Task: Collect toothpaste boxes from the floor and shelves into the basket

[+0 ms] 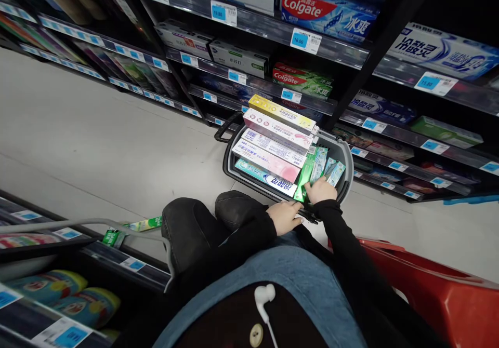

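Observation:
A grey basket (346, 153) with a black rim stands on the floor in front of my knees, filled with toothpaste boxes. My left hand (284, 217) is closed at its near rim, its fingertips close to the end of a green toothpaste box (306, 174). Over the right part of the basket, my right hand (322, 189) has its fingers closed against that green box; the exact grip is partly hidden. Beside it lie slim light-blue packs (320, 161). To the left are a yellow box (280, 111), a pink box (276, 130) and a teal-and-white box (265, 176).
Shelves with toothpaste boxes (329, 13) and price tags (306, 40) rise beyond the basket. Another shelf (89, 254) runs along the lower left, with a grey handle (117, 223) over it. A red plastic container (440, 291) stands at my right. Pale floor (97, 124) stretches left.

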### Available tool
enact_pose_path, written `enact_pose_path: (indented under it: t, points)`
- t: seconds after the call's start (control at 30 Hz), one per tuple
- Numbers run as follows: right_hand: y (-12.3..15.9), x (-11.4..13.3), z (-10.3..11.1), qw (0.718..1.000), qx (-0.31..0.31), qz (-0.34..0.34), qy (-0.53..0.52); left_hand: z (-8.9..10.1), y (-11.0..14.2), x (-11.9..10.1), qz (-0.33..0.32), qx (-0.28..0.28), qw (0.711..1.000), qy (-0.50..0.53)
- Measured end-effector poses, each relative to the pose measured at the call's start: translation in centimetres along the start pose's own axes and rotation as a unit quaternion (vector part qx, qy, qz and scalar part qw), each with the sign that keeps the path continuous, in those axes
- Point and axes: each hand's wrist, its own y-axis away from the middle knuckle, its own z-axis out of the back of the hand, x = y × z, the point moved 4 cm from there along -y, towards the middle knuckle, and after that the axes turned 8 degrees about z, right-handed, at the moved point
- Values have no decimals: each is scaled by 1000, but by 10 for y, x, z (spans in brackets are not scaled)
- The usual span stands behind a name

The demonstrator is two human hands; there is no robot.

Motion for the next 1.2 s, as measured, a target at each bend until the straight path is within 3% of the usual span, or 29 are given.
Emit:
enact_pose_path:
  t: [0.17,0.3,0.47,0.67,0.77,0.87,0.93,1.2]
  points:
    - [-7,8,-6,999,21,33,18,-4,-5,2,17,-1,999,-37]
    - [-14,2,-3,1000,28,-9,3,-9,-7,9,42,-1,999,-9]
    - [2,4,-11,998,35,28,40,-16,-13,13,73,1,995,62]
    - [19,2,-16,997,68,17,40,-21,-19,15,99,-28,990,97]
    - [12,-17,-9,996,78,16,33,-23,-18,14,85,-21,992,90]
    - [-5,-46,0,998,14,-53,15,-24,-14,12,61,0,994,90]
    - [-17,-58,0,997,5,-73,5,-24,-11,11,46,14,995,89]
    - [-26,-47,-13,997,51,-50,-20,-27,-9,16,-13,25,994,110]
